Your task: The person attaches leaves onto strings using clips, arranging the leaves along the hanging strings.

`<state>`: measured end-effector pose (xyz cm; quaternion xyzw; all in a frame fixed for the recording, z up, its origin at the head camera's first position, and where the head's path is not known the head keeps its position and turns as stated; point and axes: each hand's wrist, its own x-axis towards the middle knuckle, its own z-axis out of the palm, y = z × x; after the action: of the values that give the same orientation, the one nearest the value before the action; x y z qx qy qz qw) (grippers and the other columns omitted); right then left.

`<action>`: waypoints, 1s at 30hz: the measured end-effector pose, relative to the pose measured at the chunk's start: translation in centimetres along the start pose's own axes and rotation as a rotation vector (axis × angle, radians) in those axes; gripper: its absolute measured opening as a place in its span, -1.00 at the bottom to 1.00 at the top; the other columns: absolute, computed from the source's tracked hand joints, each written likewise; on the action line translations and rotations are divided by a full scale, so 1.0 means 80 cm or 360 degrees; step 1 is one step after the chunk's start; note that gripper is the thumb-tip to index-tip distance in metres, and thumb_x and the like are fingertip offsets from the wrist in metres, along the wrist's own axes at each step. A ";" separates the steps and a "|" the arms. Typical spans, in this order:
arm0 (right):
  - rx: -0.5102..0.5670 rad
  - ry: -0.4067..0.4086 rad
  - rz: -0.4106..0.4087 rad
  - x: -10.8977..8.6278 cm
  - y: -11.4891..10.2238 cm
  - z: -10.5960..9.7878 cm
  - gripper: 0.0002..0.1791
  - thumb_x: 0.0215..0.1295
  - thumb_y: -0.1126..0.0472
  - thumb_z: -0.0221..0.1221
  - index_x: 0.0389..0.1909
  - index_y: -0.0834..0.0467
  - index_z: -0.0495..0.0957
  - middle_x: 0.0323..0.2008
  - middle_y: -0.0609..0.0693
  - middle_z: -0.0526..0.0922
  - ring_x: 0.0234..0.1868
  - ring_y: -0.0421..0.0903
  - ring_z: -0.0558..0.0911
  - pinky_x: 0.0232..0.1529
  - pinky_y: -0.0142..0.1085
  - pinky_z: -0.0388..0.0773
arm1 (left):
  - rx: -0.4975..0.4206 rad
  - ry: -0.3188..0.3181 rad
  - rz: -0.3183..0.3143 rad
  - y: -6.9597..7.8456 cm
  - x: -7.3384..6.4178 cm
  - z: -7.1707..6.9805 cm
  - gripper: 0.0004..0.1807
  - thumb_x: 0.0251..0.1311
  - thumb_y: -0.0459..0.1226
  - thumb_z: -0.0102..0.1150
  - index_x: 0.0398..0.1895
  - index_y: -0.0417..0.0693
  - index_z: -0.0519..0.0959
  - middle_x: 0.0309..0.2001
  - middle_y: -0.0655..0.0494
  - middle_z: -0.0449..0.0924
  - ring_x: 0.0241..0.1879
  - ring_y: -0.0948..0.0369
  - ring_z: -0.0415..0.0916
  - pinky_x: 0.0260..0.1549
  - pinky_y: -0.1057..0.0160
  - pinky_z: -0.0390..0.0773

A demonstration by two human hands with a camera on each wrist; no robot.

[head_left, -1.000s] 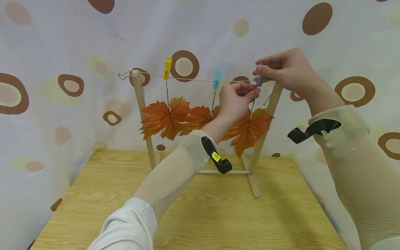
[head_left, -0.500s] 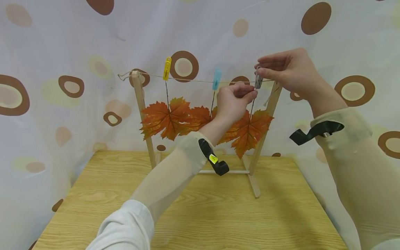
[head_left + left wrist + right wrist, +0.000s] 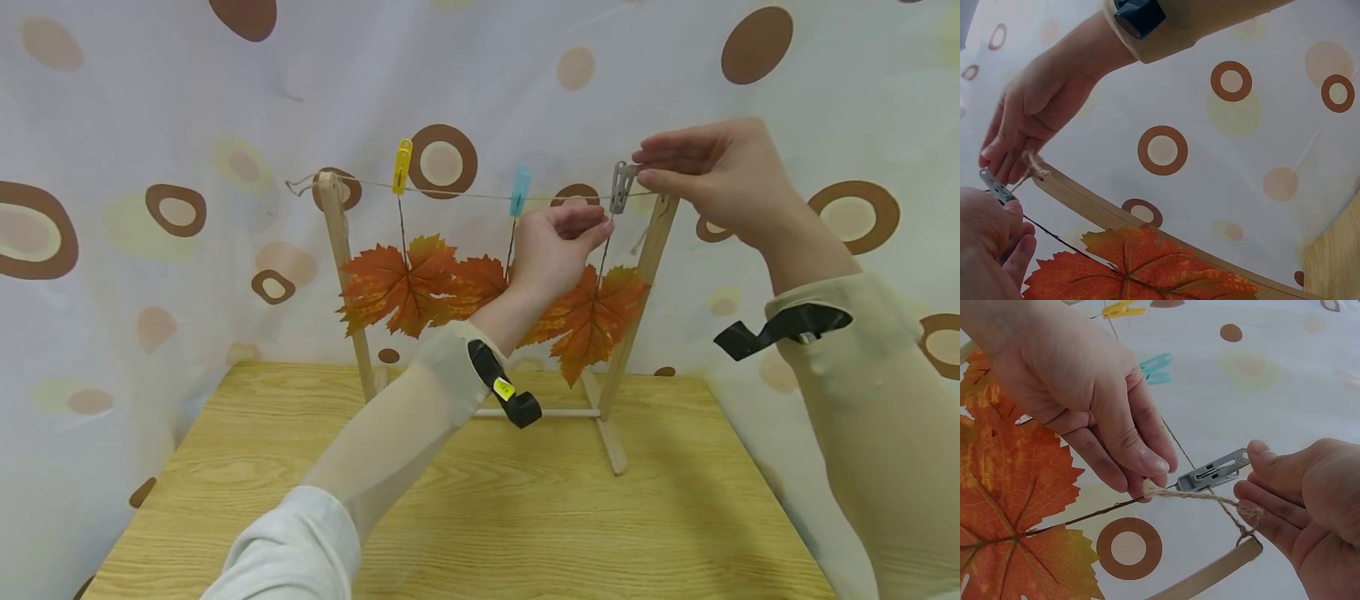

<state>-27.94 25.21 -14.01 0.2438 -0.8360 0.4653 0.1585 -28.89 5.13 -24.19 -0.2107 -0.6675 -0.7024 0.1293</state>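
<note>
A grey clothespin (image 3: 621, 187) grips the twine line near the stand's right post, and the dark stem of an orange maple leaf (image 3: 596, 317) hangs from it. My right hand (image 3: 723, 171) is just right of the clothespin, fingers nearly straight; in the right wrist view its thumb tip is right at the clothespin's handle end. My left hand (image 3: 555, 246) is below and left of the clothespin, thumb and fingertips loosely parted beside the stem. A yellow clothespin (image 3: 402, 167) and a blue clothespin (image 3: 520, 190) hold two more leaves, the middle one partly hidden by my left hand.
The wooden stand (image 3: 652, 242) carries the twine between two posts and stands on a wood-grain table (image 3: 450, 500). A loose knotted twine end (image 3: 1250, 515) is near the right post top. A spotted cloth (image 3: 187, 83) hangs behind.
My right hand has let go of the grey clothespin and moved right. My left fingers have loosened from the stem and shifted slightly left. The clothespin stays on the line with the leaf.
</note>
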 end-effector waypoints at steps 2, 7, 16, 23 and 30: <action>0.0008 0.0010 -0.0004 -0.003 -0.001 -0.001 -0.59 0.32 0.37 0.46 0.17 0.35 0.70 -0.08 -0.11 0.83 -0.06 -0.30 0.78 -0.01 -0.57 0.61 | 0.0010 -0.0014 -0.0003 0.000 -0.002 -0.004 -0.75 0.35 -0.31 0.44 0.05 -0.19 0.79 -0.16 0.17 0.81 -0.19 0.40 0.72 -0.10 0.47 0.66; -0.0028 0.0047 0.0006 -0.015 -0.005 -0.006 -0.59 0.33 0.36 0.45 0.18 0.32 0.70 -0.04 -0.11 0.82 -0.05 -0.32 0.77 -0.20 -0.58 0.62 | 0.0004 -0.0059 0.0007 0.003 -0.009 -0.013 -0.74 0.35 -0.33 0.43 0.06 -0.20 0.77 -0.11 0.11 0.81 -0.16 0.38 0.73 -0.07 0.45 0.66; -0.0071 0.0079 -0.0054 -0.044 -0.007 -0.007 -0.62 0.33 0.40 0.43 0.15 0.32 0.72 -0.05 -0.09 0.83 -0.13 -0.27 0.80 -0.50 -0.52 0.61 | -0.0047 -0.0145 0.0071 0.011 -0.026 -0.031 -0.70 0.34 -0.36 0.43 0.11 -0.24 0.74 -0.06 0.04 0.80 -0.11 0.32 0.74 -0.02 0.38 0.68; -0.0059 0.0046 -0.0180 -0.065 -0.003 0.009 -0.64 0.28 0.51 0.42 0.10 0.39 0.72 -0.07 -0.02 0.83 -0.08 -0.22 0.80 -0.06 -0.51 0.66 | -0.0054 -0.0212 0.0152 0.017 -0.043 -0.051 -0.70 0.33 -0.39 0.44 0.10 -0.24 0.75 -0.05 0.03 0.81 -0.10 0.26 0.76 -0.01 0.31 0.70; -0.0064 -0.0015 -0.0274 -0.083 0.001 0.031 -0.66 0.26 0.58 0.39 0.06 0.41 0.73 -0.08 0.05 0.83 -0.10 -0.18 0.81 -0.05 -0.46 0.68 | -0.0026 -0.0267 0.0193 0.022 -0.062 -0.071 -0.70 0.32 -0.39 0.45 0.10 -0.26 0.75 -0.04 -0.02 0.80 -0.09 0.24 0.76 0.00 0.25 0.71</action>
<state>-22.56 24.86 -18.65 0.3138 -0.8219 0.4318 0.1988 -24.40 -1.16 -25.06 -0.3099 -0.6562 -0.6786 0.1136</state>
